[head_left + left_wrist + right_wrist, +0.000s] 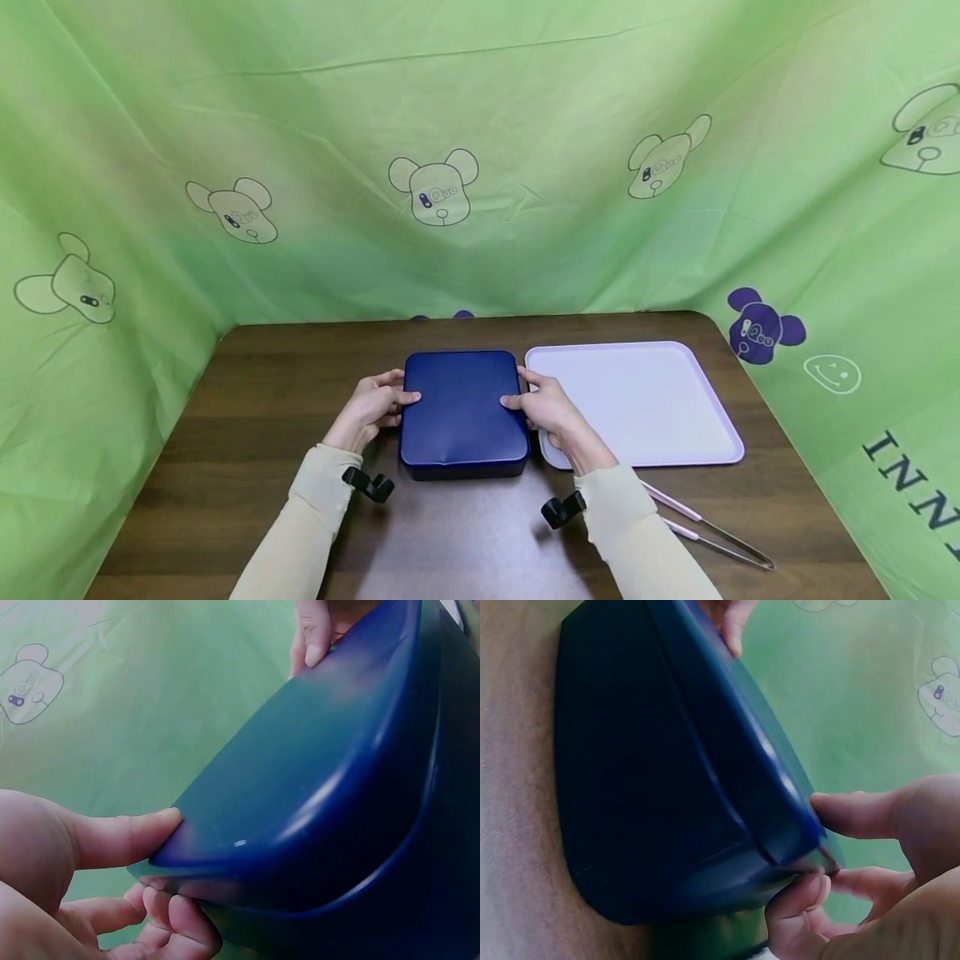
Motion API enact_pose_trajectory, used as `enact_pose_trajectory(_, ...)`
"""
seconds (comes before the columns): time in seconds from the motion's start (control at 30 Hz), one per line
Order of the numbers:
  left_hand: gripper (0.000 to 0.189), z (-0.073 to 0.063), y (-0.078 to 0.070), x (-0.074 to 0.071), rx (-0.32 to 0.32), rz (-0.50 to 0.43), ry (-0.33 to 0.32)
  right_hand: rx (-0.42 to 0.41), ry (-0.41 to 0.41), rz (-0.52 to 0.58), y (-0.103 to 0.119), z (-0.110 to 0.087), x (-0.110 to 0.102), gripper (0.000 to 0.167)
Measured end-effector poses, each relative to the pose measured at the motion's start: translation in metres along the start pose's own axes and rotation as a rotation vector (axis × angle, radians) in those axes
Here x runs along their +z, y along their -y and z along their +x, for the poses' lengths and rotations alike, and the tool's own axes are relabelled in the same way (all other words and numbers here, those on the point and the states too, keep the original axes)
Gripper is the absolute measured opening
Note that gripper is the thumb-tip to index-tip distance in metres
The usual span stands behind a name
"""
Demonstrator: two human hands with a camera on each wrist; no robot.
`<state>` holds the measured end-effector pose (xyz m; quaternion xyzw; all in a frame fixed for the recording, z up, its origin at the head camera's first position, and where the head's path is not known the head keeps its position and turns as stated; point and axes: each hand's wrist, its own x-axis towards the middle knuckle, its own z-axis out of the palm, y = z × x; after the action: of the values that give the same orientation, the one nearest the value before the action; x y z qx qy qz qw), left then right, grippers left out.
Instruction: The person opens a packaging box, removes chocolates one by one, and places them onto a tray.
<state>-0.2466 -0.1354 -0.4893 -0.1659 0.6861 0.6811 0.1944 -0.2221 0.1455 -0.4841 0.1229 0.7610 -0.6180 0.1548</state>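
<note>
A dark blue rectangular tin box [465,408] with rounded corners stands on the table, its lid [300,772] on top. My left hand [377,403] grips the lid at its left side, thumb on the top face and fingers at the seam below the rim. On the opposite side my right hand [551,410] holds the lid the same way, its thumb [855,814] pressing the upper edge. The seam between lid and base shows in both wrist views. What lies inside the box is hidden.
A pale lilac tray [637,404] lies on the brown wooden table [300,358], close to the box's right side. Tongs [723,537] with pink arms and a metal bend rest in front of the tray, partly covered by my right sleeve. A green printed cloth [450,267] hangs behind.
</note>
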Motion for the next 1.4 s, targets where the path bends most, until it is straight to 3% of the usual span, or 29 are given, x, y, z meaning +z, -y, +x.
enact_pose_trajectory(0.37, 0.060, -0.004, 0.004, -0.002, 0.003, 0.046, 0.015, -0.005, 0.010, -0.019, -0.002, -0.003, 0.001, 0.077)
enact_pose_trajectory(0.6, 0.060, -0.005, -0.001, -0.001, 0.025, 0.091, 0.020, -0.013, 0.014, -0.109, 0.005, 0.001, -0.002, 0.075)
enact_pose_trajectory(0.87, 0.057, 0.009, -0.013, 0.002, 0.088, 0.094, -0.041, -0.104, -0.034, -0.166, 0.017, 0.021, -0.002, 0.076)
enact_pose_trajectory(1.17, 0.057, 0.020, -0.016, 0.003, 0.097, 0.137, -0.034, -0.104, -0.071, -0.227, 0.028, 0.036, 0.003, 0.083)
enact_pose_trajectory(1.4, 0.060, 0.021, -0.018, 0.003, 0.080, 0.170, -0.027, -0.090, -0.044, -0.276, 0.034, 0.038, 0.004, 0.081)
